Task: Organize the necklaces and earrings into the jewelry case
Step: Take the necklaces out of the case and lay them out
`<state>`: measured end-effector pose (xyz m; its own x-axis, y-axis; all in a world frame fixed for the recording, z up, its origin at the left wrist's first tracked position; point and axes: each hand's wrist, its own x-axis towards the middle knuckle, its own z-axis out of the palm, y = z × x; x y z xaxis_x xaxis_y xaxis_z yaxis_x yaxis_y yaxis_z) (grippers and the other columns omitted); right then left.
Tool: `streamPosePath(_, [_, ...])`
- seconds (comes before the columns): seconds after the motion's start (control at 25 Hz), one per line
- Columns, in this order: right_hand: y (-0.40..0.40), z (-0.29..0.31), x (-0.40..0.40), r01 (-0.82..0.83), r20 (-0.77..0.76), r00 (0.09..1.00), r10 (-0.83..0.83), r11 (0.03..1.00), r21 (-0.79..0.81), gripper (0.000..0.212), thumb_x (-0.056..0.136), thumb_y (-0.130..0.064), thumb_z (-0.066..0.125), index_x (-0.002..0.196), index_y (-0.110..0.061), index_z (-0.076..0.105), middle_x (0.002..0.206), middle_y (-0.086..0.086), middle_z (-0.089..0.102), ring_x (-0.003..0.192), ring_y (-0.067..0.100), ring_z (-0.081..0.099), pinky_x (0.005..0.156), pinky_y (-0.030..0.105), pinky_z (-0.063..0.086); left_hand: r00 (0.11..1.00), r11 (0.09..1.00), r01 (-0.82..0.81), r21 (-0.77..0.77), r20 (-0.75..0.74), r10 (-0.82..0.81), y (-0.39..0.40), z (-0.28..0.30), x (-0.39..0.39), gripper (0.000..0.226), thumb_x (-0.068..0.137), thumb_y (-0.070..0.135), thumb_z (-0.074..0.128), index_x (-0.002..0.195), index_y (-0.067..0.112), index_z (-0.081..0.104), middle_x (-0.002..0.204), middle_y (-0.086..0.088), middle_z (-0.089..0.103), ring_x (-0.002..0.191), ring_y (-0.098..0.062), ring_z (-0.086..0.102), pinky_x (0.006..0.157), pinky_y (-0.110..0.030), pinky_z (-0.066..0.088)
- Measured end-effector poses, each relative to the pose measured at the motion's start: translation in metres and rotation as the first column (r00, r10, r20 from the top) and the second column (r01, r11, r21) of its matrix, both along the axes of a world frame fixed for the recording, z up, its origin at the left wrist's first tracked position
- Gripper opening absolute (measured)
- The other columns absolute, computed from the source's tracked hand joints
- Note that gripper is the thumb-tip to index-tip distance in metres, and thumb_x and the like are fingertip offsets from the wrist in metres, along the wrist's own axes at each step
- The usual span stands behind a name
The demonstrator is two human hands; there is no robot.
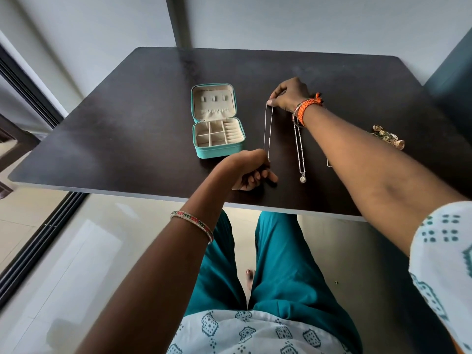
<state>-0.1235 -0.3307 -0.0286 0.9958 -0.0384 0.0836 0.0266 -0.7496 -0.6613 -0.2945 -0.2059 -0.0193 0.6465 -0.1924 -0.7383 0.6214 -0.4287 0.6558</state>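
Thin silver chain [268, 129] stretched taut, pinched in right hand [288, 94] grip and left hand [249, 169] grip

Teal zip jewelry case [217, 121], cream lining, lies open at table centre, lid back. Thin silver chain necklace [268, 129] stretched at its 3 o'clock; beaded silver pendant necklace [299, 152] further right. Gold earrings [388, 136] heaped at far 3 o'clock.

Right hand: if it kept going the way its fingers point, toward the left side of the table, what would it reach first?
Probably the open jewelry case. The right hand pinches the thin chain, fingertips aimed left, with only bare table between. Hedge: the hand's height is unclear, so it might pass over the lid.
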Motion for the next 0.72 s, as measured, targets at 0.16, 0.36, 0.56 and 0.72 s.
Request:
streamPosePath(0.16, [0.0,0.0002,0.0008,-0.002,0.001,1.0,0.002,1.0,0.0,0.011,0.071,-0.024,0.081,0.078,-0.019,0.074,0.087,-0.001,0.073,0.083,0.01,0.064,0.083,0.027,0.052,1.0,1.0,0.01,0.016,0.0,-0.01,0.0005,-0.0002,0.0011,0.047,0.099,0.023,0.031,0.07,0.006,0.063,0.041,0.007,0.03,0.027,-0.003,0.022,0.029,-0.011,0.02])
streamPosePath(0.36, [0.0003,0.0005,0.0027,-0.005,-0.007,1.0,0.005,1.0,-0.002,0.01,0.071,-0.023,0.082,0.071,-0.019,0.072,0.085,-0.002,0.072,0.086,0.012,0.066,0.087,0.031,0.052,0.999,0.999,0.046,0.023,-0.014,-0.046,0.0023,0.0041,-0.0004,0.047,0.1,0.024,0.029,0.069,0.006,0.061,0.035,0.009,0.029,0.025,-0.004,0.021,0.028,-0.011,0.017])
streamPosePath(0.56, [-0.0003,0.0012,0.0027,-0.015,-0.013,1.0,0.015,1.0,0.013,0.013,0.074,-0.019,0.079,0.084,-0.013,0.074,0.09,0.001,0.071,0.083,0.011,0.062,0.076,0.023,0.047,0.997,0.997,0.077,0.031,-0.025,-0.076,0.0036,0.0066,-0.0022,0.046,0.1,0.024,0.029,0.07,0.007,0.06,0.033,0.009,0.03,0.024,-0.004,0.021,0.028,-0.01,0.016])
streamPosePath(0.72, [0.0012,0.0024,0.0021,-0.02,-0.03,0.999,0.022,0.999,0.049,0.012,0.075,-0.019,0.079,0.083,-0.013,0.073,0.089,0.0,0.07,0.085,0.011,0.062,0.079,0.024,0.049,0.995,0.995,0.095,0.001,-0.026,-0.095,0.0053,0.0063,-0.0045,0.048,0.102,0.027,0.03,0.071,0.006,0.061,0.034,0.01,0.03,0.025,-0.004,0.022,0.027,-0.01,0.017])
